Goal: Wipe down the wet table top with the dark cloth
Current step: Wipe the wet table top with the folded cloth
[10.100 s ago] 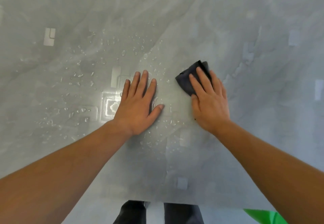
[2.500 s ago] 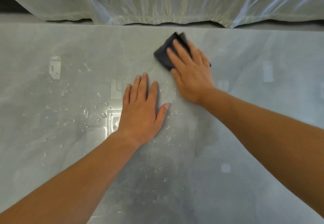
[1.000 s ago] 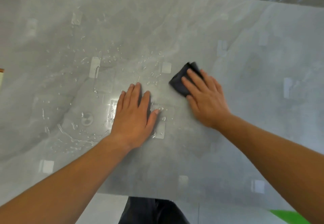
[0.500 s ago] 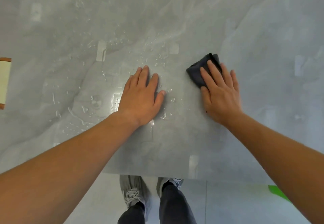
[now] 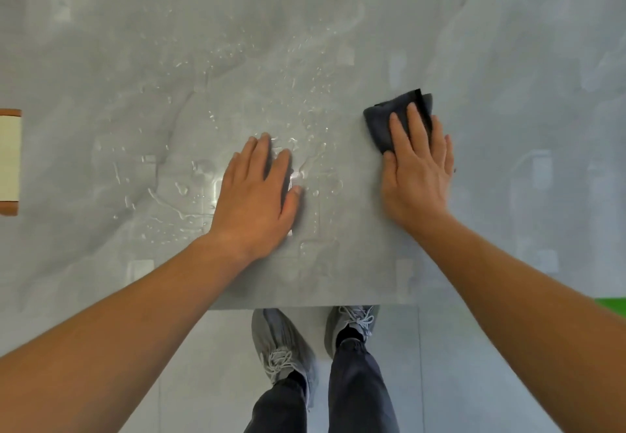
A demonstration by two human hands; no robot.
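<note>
On the grey table top [image 5: 508, 43], wiping looks partly done: right side dry, water drops [image 5: 237, 100] left of centre.
Left hand [image 5: 257, 195] rests flat, fingers spread; right hand [image 5: 418, 175] presses flat-fingered on the dark cloth [image 5: 382, 121].

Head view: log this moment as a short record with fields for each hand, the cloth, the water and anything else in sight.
left hand: left hand flat on the grey marble-look table top, fingers spread, holding nothing
right hand: right hand pressed flat on the folded dark cloth
cloth: far edge shows beyond the fingertips, lying on the table
water: scattered water droplets left of the cloth, around and beyond the left hand
table right of cloth: no droplets visible
left edge: wooden-framed object, partly cut off
below table edge: grey sneakers
</note>
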